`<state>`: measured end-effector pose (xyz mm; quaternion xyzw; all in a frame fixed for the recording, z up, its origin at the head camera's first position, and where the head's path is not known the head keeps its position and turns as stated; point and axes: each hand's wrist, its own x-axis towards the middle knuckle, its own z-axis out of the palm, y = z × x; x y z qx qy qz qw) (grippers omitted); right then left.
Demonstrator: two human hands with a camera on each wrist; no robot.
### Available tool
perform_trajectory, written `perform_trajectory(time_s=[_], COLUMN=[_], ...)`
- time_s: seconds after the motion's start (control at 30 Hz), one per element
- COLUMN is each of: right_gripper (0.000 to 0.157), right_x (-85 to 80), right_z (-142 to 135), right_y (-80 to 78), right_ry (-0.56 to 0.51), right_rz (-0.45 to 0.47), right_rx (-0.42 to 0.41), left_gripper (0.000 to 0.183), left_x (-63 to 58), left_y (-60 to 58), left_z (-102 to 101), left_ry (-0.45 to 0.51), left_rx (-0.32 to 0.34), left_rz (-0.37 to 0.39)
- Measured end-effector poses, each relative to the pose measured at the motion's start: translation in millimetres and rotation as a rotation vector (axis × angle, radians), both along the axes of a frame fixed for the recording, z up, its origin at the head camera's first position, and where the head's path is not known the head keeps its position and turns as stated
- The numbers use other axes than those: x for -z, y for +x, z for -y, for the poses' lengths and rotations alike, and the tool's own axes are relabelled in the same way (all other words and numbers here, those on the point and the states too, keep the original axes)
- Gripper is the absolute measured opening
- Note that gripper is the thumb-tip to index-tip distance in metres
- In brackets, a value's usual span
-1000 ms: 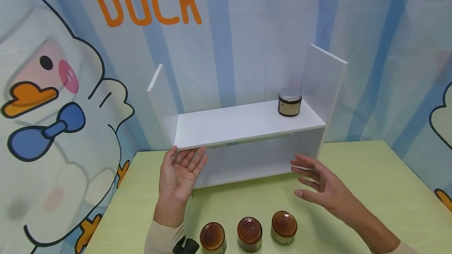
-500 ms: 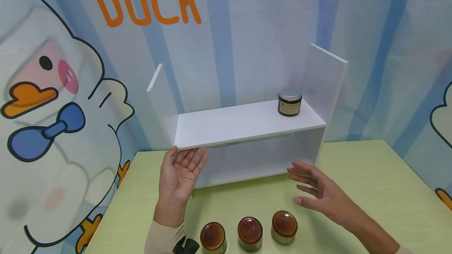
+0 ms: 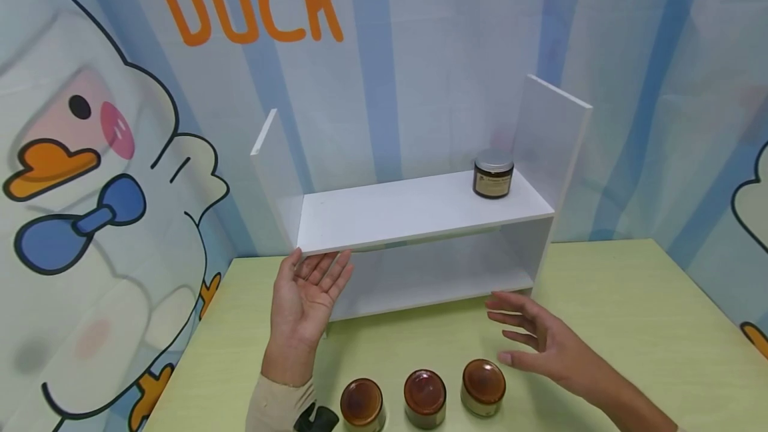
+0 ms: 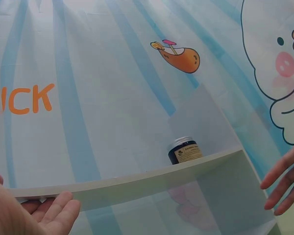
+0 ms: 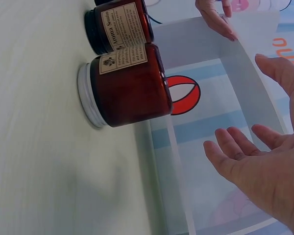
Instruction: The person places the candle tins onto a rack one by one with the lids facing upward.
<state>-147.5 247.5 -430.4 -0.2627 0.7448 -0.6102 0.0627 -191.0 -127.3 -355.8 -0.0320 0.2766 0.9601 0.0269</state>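
A white two-tier shelf point(image 3: 414, 212) stands on the table. My left hand point(image 3: 306, 305) holds its front left corner, with the fingers under the upper board and the thumb at the outer side. On that board's right end an amber candle jar point(image 3: 493, 175) sits upright, silver lid on top. Three more amber jars stand lid-down in front: a left jar point(image 3: 362, 402), a middle jar point(image 3: 425, 397) and a right jar point(image 3: 483, 385). My right hand point(image 3: 540, 339) hovers just right of the right jar, fingers spread and slightly bent, holding nothing.
The pale green table point(image 3: 630, 312) extends to both sides of the shelf. Behind it hangs a striped blue backdrop point(image 3: 420, 52) with duck drawings. The shelf's lower board point(image 3: 420, 279) sits low behind the jars.
My right hand has come down and slightly toward me, from in front of the shelf's lower right to beside the right jar. The left hand and the jars stay put.
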Motion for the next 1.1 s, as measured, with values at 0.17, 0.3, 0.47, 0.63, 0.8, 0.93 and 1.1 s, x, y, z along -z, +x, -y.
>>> perform_trajectory(time_s=[0.17, 0.3, 0.47, 0.63, 0.8, 0.93, 1.1], right_gripper=[0.068, 0.067, 0.068, 0.068, 0.068, 0.068, 0.067], right_x=[5.2, 7.5, 9.9, 12.0, 13.8, 14.3, 15.3], right_z=[2, 3, 4, 5, 6, 7, 8], right_y=[2.0, 3.4, 5.0, 6.5, 7.3, 8.0, 7.9], right_ry=[0.001, 0.007, 0.009, 0.003, 0.015, 0.028, 0.029], right_rz=[0.047, 0.052, 0.041, 0.053, 0.08, 0.086, 0.11], right_rx=[-0.018, -0.024, -0.022, -0.041, -0.047, -0.045, -0.05], left_gripper=[0.046, 0.046, 0.046, 0.047, 0.048, 0.048, 0.047], left_x=[0.3, 0.7, 1.0, 0.9, 0.6, 0.4, 0.6], left_y=[0.1, 0.1, -0.6, -1.5, -2.2, -1.9, -1.7], left_z=[-1, -1, -1, -2, -2, -2, -2], left_ry=[-0.015, -0.022, -0.018, -0.015, -0.012, -0.016, -0.025], left_rx=[-0.008, -0.013, -0.011, -0.012, -0.013, -0.013, -0.012], left_rz=[0.004, 0.001, -0.001, 0.007, 0.013, 0.013, 0.011])
